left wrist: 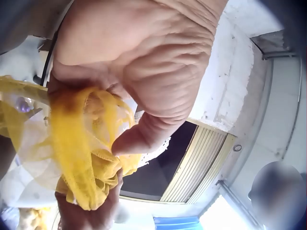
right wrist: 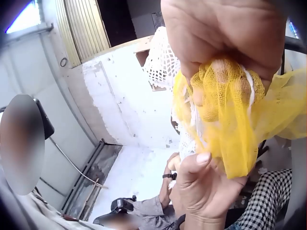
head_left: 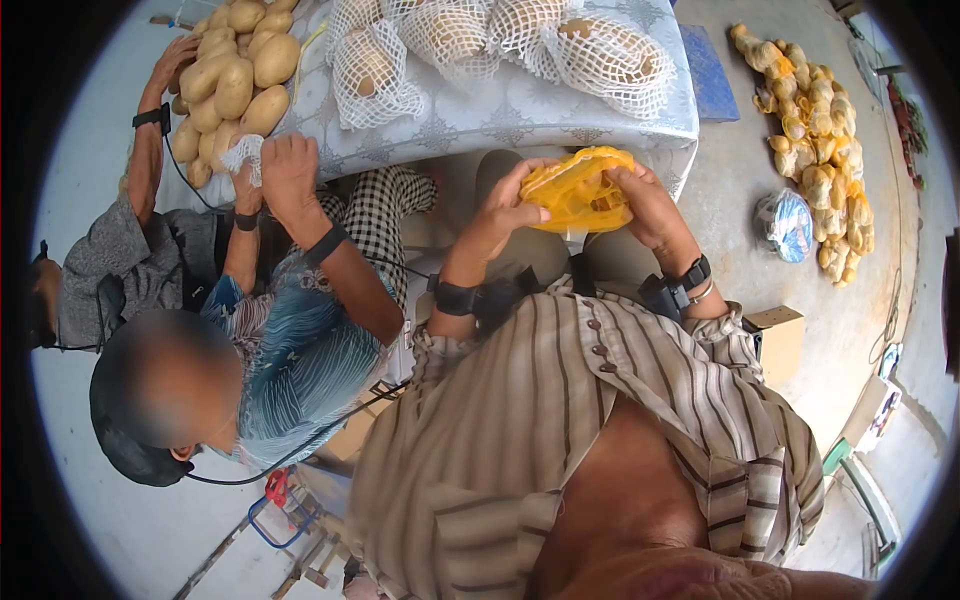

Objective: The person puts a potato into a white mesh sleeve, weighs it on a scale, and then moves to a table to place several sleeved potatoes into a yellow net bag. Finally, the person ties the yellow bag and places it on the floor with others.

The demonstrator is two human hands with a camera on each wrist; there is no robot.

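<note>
A yellow mesh bag (head_left: pixel 570 205) is held before my chest, just off the table's near edge. My left hand (head_left: pixel 502 208) grips its left side, the thumb laid along the edge. On the other side my right hand (head_left: pixel 650 207) holds the bag, fingers partly hidden by the netting. In the left wrist view the yellow netting (left wrist: pixel 79 148) hangs bunched below the left palm (left wrist: pixel 144 62). Fingers show through the thin mesh (right wrist: pixel 230 120) in the right wrist view, and a white strip runs along it.
Large potatoes in white foam nets (head_left: pixel 450 40) lie on the cloth-covered table (head_left: pixel 440 130). Bare potatoes (head_left: pixel 235 85) are heaped at the left. Beside me another person (head_left: pixel 310 290) holds a white foam net. Filled yellow net bags (head_left: pixel 825 150) and a round wrapped bundle (head_left: pixel 783 227) lie on the floor.
</note>
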